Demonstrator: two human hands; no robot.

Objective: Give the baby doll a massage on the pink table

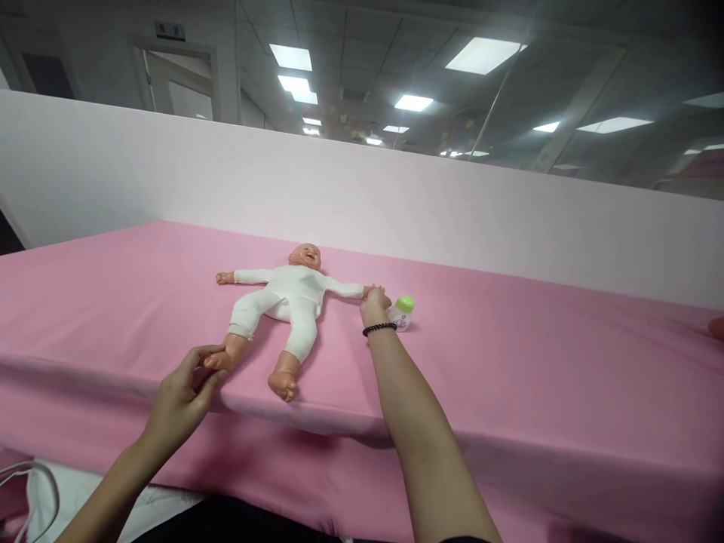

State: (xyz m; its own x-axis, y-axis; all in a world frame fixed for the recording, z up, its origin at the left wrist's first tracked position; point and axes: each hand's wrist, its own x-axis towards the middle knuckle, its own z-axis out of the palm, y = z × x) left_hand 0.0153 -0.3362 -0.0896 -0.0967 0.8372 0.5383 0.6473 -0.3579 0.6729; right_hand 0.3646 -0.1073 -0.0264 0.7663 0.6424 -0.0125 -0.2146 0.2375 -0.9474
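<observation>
On the pink sheet [509, 362]: doll [297, 298] face-up, limbs spread.
Left hand [181, 396] closed on doll's foot [219, 360]; right hand [375, 303] closed on doll's hand [369, 290]. Caution: bottle [403, 312] stands just beside my right hand; a sideways slip could tip it.

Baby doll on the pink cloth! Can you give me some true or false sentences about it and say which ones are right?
The doll is standing up. False: it lies on its back on the pink cloth.
The left hand touches the doll's foot. True.
The right hand touches the doll's hand. True.
The bottle has a red cap. False: its cap is green.
The bracelet is on the left wrist. False: it is on the right wrist.
</observation>
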